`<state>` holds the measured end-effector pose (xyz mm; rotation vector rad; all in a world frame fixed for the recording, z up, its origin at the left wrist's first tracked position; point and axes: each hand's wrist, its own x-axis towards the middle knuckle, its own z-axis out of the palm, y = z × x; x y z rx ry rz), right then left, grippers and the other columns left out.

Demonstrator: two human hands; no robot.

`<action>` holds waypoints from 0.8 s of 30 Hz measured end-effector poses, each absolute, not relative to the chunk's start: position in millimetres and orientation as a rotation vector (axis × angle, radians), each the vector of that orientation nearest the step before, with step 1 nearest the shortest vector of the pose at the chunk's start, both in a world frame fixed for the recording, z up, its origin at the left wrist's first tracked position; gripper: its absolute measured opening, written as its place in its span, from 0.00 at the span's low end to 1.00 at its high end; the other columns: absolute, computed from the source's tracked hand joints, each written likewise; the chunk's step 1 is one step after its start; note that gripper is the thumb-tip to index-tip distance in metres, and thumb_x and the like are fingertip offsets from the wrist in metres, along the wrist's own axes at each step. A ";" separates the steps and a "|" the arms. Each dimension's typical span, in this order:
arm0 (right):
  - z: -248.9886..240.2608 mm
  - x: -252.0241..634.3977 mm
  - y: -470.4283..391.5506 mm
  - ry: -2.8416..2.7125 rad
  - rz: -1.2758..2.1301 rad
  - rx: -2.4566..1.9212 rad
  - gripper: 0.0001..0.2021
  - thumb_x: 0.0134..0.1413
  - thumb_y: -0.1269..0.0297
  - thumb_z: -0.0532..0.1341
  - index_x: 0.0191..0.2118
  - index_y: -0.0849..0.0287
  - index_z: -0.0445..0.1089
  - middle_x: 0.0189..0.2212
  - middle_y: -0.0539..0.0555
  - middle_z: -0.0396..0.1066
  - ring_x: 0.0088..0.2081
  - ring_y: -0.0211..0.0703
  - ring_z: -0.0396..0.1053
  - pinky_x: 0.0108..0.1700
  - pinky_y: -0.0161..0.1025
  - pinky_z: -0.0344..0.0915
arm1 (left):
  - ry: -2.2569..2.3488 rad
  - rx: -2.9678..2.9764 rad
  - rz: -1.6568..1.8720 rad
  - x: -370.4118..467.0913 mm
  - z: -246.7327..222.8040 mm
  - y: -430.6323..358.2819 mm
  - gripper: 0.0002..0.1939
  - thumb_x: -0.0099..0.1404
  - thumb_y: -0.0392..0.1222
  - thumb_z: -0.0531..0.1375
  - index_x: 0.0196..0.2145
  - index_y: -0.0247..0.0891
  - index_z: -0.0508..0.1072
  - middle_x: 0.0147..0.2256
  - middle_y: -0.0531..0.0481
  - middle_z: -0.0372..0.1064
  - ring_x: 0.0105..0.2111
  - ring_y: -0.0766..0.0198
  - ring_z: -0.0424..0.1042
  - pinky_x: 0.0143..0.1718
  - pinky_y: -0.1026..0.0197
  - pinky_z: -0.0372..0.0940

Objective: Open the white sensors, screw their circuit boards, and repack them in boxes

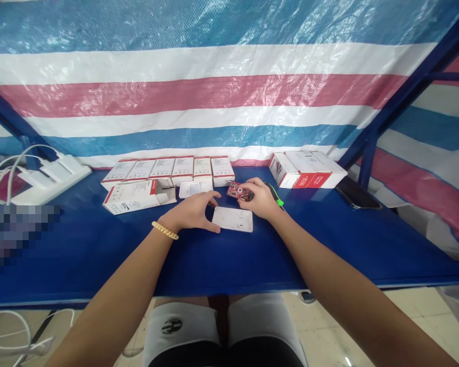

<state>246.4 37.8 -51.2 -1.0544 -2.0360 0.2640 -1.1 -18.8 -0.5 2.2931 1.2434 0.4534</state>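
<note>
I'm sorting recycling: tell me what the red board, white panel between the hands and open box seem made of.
Red board: likely coated laminate, components dotting it. White panel: probably smooth plastic, evenly pale. Open box: likely printed card, thin flaps showing.

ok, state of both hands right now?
Left hand: open, thumb and fingers curved at the left end of a white rectangular plastic-looking cover; contact unclear.
Right hand: closed, holding a red rectangular circuit board.
</note>
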 end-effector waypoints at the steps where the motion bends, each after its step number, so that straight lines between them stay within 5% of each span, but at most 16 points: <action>1: -51.8 246.5 38.6 -2.042 0.264 -1.056 0.17 0.42 0.65 0.66 0.43 0.56 0.75 0.44 0.57 0.68 0.41 0.48 0.72 0.49 0.48 0.71 | 1.243 2.284 0.458 -1.3 -1.2 -18.3 0.47 0.44 0.56 0.73 0.58 0.39 0.63 0.47 0.44 0.73 0.47 0.50 0.73 0.48 0.52 0.65; 13: -29.6 254.1 30.4 -1.904 0.385 -1.032 0.16 0.41 0.64 0.67 0.41 0.55 0.76 0.43 0.56 0.71 0.40 0.47 0.73 0.42 0.44 0.71 | 1.279 2.250 0.448 -2.2 -4.8 -17.5 0.50 0.46 0.59 0.72 0.61 0.40 0.58 0.49 0.43 0.73 0.46 0.51 0.73 0.46 0.53 0.66; 24: 5.4 258.5 3.5 -2.414 0.765 -0.887 0.14 0.39 0.71 0.67 0.38 0.58 0.78 0.39 0.54 0.73 0.36 0.41 0.73 0.39 0.38 0.69 | 1.340 2.276 0.492 0.8 -7.2 -16.8 0.56 0.47 0.59 0.72 0.65 0.38 0.50 0.49 0.41 0.73 0.46 0.49 0.73 0.46 0.52 0.66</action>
